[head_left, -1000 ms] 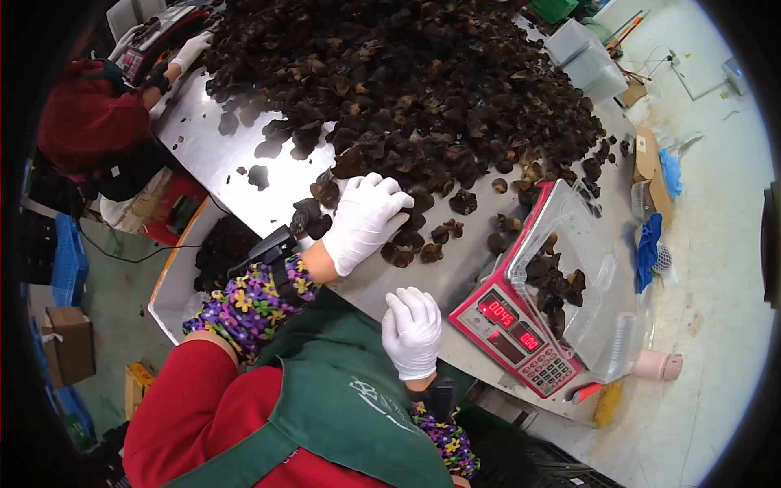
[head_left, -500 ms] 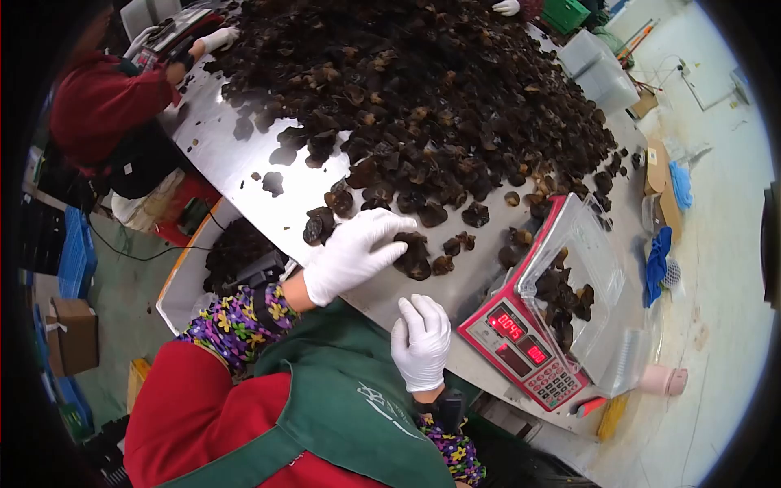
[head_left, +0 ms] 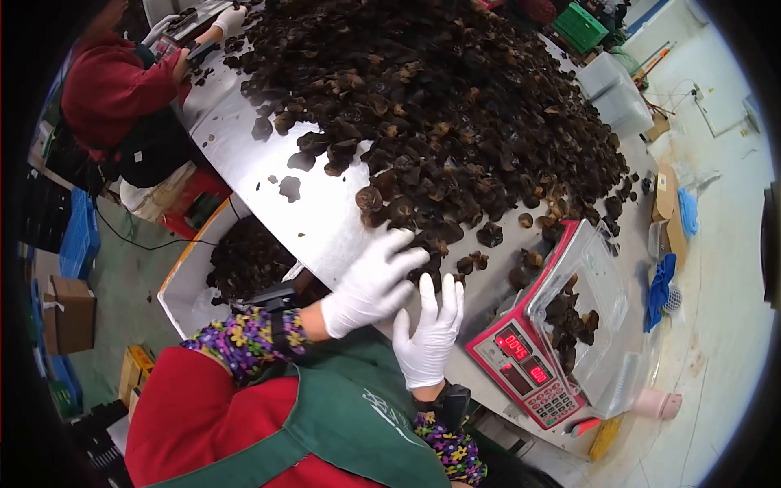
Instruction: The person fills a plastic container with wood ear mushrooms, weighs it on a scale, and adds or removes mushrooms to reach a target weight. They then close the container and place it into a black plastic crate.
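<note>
My left hand (head_left: 373, 286), in a white glove, is over the near edge of the metal table (head_left: 313, 220), its fingers spread beside the dark, wrinkled pieces. My right hand (head_left: 428, 335), also gloved, stands just to its right with the fingers apart and raised. Neither hand shows anything in its grip. Beyond the fingertips lies a large heap of dark brown pieces (head_left: 439, 114). To the right sits a red scale (head_left: 521, 366) with lit red digits; a clear plastic tray (head_left: 606, 301) on it holds several dark pieces.
At the upper left, a co-worker in a red sleeve (head_left: 118, 93) works at another scale. A white box (head_left: 175, 285) of dark pieces stands below the table edge. Clear containers (head_left: 614, 93), a green crate (head_left: 579, 28), a blue cloth (head_left: 661, 293) and a pink cup (head_left: 657, 404) are at the right.
The camera view has shifted slightly. My left hand has moved right, closer to my right hand, and both have their fingers more spread. Pieces near the table edge have been pushed together toward the heap.
</note>
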### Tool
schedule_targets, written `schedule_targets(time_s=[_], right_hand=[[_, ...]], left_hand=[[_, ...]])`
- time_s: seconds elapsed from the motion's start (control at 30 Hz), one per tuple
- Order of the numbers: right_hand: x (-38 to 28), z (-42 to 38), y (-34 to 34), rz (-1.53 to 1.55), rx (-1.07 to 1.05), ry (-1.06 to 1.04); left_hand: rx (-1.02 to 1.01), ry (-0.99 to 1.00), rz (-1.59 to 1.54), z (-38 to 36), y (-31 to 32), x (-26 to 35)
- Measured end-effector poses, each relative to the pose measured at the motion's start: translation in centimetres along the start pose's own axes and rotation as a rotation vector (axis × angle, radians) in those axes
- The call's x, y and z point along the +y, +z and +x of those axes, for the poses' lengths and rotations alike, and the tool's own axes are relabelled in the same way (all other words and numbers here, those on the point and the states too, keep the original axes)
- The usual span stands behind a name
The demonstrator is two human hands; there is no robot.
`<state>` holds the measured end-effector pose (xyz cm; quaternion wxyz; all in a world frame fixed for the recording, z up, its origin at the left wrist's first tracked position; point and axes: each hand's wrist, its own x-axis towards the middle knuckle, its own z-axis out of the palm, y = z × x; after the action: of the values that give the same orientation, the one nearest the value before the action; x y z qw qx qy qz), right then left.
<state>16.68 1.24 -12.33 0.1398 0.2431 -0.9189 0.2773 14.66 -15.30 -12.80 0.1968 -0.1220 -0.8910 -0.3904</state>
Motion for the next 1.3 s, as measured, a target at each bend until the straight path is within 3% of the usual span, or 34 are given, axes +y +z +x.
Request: schedule_targets(time_s=[0.07,0.2,0.3,0.4,0.5,0.57,0.6,0.67,0.73,0.8,0.83,0.87,0.93,0.97,1.0,1.07,1.1,1.13,1.27,1.3], right_hand=[[0.3,-0.8,0.2,-0.005,0.025,0.01],[0.9,-2.1,0.3,0.044,0.065,0.036],[0.6,-2.0,-0.1,0.043,0.045,0.047],[0.6,-2.0,-0.1,0.046,0.019,0.063],[0.7,-2.0,0.0,0.055,0.02,0.038],[0.7,-2.0,0.0,0.066,0.025,0.044],[0.7,-2.1,0.0,0.067,0.025,0.043],[0.7,-2.1,0.0,0.069,0.036,0.048],[0.6,-2.1,0.0,0.072,0.043,0.053],[0.7,-2.2,0.0,0.075,0.049,0.057],[0.7,-2.2,0.0,0.075,0.054,0.054],[0.8,-2.2,0.0,0.075,0.057,0.05],[0.8,-2.3,0.0,0.075,0.054,0.046],[0.8,-2.3,0.0,0.074,0.051,0.044],[0.8,-2.3,0.1,0.076,0.052,0.042],[0.8,-2.3,0.1,0.073,0.057,0.043],[0.8,-2.2,0.0,0.07,0.062,0.048],[0.7,-2.2,0.0,0.082,0.06,0.052],[0.7,-2.2,0.1,0.096,0.058,0.056],[0.7,-2.2,0.1,0.093,0.058,0.057]], left_hand=[[-0.054,0.098,-0.152,0.8,2.0,0.6],[-0.026,0.074,-0.293,1.9,1.7,1.0],[0.171,0.095,-0.069,3.3,-0.7,0.0],[0.346,-0.147,0.101,5.1,-3.1,-3.1],[0.384,-0.229,0.314,6.3,-4.3,-5.8],[0.09,-0.257,0.199,6.4,-4.7,-6.4],[0.09,-0.256,0.2,6.2,-4.3,-6.8],[0.161,-0.378,-0.164,6.2,-3.4,-7.5],[0.203,-0.359,-0.209,6.4,-3.4,-6.9],[0.236,-0.562,-0.648,6.6,-3.7,-6.5],[0.267,-0.544,-0.808,6.5,-3.6,-6.6],[0.268,-0.544,-0.808,6.5,-4.1,-6.4],[0.215,-0.762,-0.783,6.7,-5.7,-5.5],[0.275,-0.64,-0.916,6.2,-5.1,-6.2],[0.277,-0.639,-0.914,5.8,-5.2,-6.4],[0.179,-0.482,-0.743,5.2,-5.4,-6.6],[0.114,-0.371,-0.363,4.8,-5.5,-6.6],[0.056,-0.416,-0.257,4.8,-5.2,-6.2],[0.044,-0.09,0.348,5.8,-3.4,-4.1],[-0.017,-0.009,0.306,6.3,-2.8,-3.9]])
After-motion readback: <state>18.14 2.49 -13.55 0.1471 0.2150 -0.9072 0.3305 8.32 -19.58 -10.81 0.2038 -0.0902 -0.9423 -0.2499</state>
